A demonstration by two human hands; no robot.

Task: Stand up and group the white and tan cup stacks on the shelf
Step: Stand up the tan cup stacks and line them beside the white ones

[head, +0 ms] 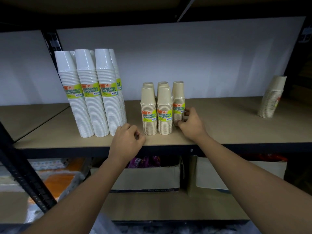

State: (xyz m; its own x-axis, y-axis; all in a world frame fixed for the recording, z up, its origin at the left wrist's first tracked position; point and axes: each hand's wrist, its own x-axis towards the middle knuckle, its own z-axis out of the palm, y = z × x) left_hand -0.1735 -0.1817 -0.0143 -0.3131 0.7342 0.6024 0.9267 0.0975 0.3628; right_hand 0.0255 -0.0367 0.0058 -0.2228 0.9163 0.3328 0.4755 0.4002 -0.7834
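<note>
Tan stacks (157,114) stand upright at frame centre on the shelf (228,129). White stacks (94,92) stand upright just left of them, small gap between. My right hand (190,125) wraps the base of the end stack (178,102), rightmost of the tan cluster, thumb in front, fingers behind. Left hand (128,141) rests at the shelf edge by the gap, loosely curled, holding nothing. Lone stack (271,98), tan, upright, sits far right of frame, well apart from the cluster. It lies right of both hands; right hand is nearer. Likely next: fetch it leftward, long axis kept vertical.
</note>
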